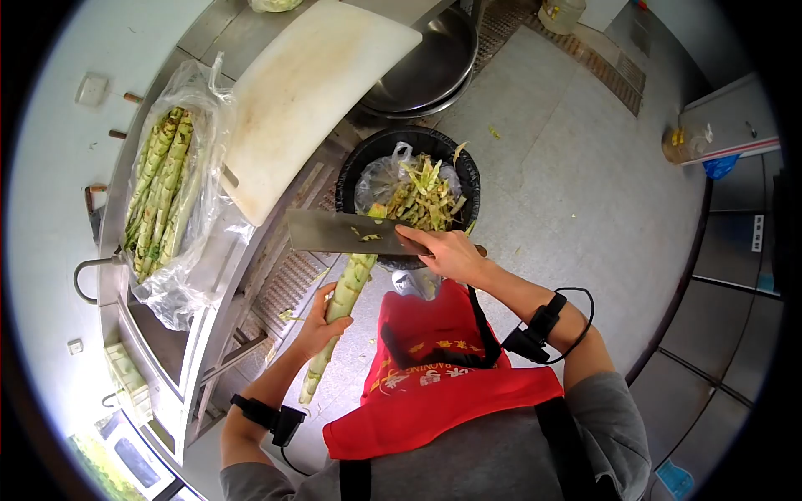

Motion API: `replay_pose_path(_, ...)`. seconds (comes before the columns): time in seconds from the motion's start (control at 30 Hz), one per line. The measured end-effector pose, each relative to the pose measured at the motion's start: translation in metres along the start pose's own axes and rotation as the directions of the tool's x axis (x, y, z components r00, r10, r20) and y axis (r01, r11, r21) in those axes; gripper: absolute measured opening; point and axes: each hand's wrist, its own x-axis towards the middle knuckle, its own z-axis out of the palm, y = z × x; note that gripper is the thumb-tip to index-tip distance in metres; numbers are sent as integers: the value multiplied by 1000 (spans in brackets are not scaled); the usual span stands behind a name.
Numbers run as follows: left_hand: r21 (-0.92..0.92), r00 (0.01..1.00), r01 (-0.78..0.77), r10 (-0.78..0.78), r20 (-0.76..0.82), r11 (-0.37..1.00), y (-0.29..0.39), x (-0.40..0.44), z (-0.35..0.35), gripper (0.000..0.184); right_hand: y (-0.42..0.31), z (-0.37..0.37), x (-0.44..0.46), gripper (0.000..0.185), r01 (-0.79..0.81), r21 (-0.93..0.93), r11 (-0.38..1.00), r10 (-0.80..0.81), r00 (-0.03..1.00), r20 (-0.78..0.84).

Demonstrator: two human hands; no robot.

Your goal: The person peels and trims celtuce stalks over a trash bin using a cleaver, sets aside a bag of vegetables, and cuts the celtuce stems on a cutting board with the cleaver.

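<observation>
Item 1: stalk (336, 313), pale grn, ringed w/ nodes, held at a slant over the floor, upper end at the near side of the bin.
Item 2: L hand (324, 324), wrapped round mid-stalk, thumb one side, fingers t'other; grip closed on it.
Item 3: cleaver (338, 232), wide metal blade laid crosswise over stalk's upper part; bits of grn peel on blade.
Item 4: R hand (451, 253), closed at the handle end, index finger out along the blade; exact hold on handle can't tell, mostly hidden.
Item 5: bin (344, 171), blk, round, under & beyond the blade; cont. peelings (426, 200) & clr plastic.
Item 6: red apron (443, 409), worn by the person, nr side of bin.
Item 7: cutting board (309, 92), wht, on metal counter (219, 305), L of bin.
Item 8: clr plastic bag (209, 113), w/ more stalks (163, 188), beside board.
Item 9: metal bowls (426, 71), nested, beyond bin, R of board.
</observation>
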Motion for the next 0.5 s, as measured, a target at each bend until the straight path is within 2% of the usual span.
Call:
replay_pose_path(0.07, 62, 996, -78, 81, -45, 995, -3, -1, 0, 73, 6, -3, -1, 57, -87, 10, 996, 86, 992, 90)
replay_pose_path(0.13, 95, 987, -138, 145, -72, 986, -3, -3, 0, 72, 33, 4, -10, 48, -243, 22, 970, 237, 960, 151)
replay_pose_path(0.17, 180, 969, -215, 233, -84, 960, -7, -5, -1, 72, 51, 8, -15, 45, -310, 21, 951, 301, 936, 185)
replay_pose_path(0.23, 359, 912, -353, 403, -73, 864, -15, -6, -8, 72, 79, 16, -33, 37, -406, 93, 909, 392, 910, 135)
replay_pose_path(0.33, 523, 883, -345, 458, -100, 779, -20, -9, -11, 72, 94, 17, -49, 36, -429, 230, 874, 432, 901, 37)
replay_pose_path(0.43, 545, 887, -271, 425, -178, 793, -18, -8, -9, 70, 53, -16, -31, 37, -439, 278, 854, 445, 894, 47)
replay_pose_path(0.5, 621, 861, -271, 473, -185, 735, -11, -7, -6, 68, 27, -27, -24, 38, -319, 332, 888, 332, 943, 18)
